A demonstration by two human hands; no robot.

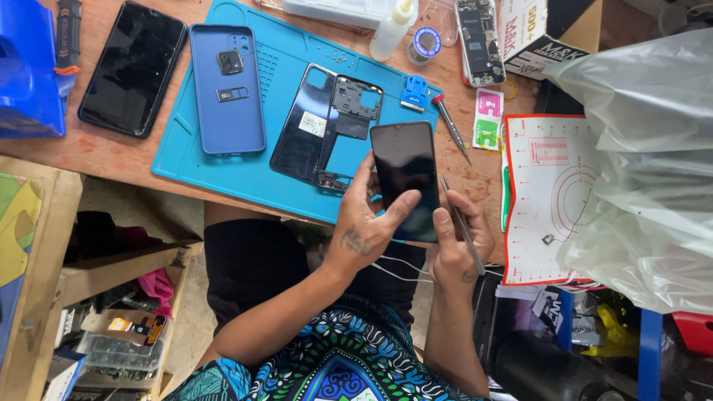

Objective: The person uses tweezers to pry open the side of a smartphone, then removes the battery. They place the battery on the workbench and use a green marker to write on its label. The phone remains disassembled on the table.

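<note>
Cluttered wooden bench, blue repair mat [223, 167] with a phone frame [327, 122] on it. Left hand [368, 223] clamped on a dark phone [405, 174] above the mat edge; right hand [457, 245] pinches tweezers [460, 223] at its side. Best: steady phone, tip shallow along the seam

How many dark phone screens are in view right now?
2. One black phone lies on the wooden desk, left of the blue mat. The other dark phone is held in the left hand. Others may be hidden.
</note>
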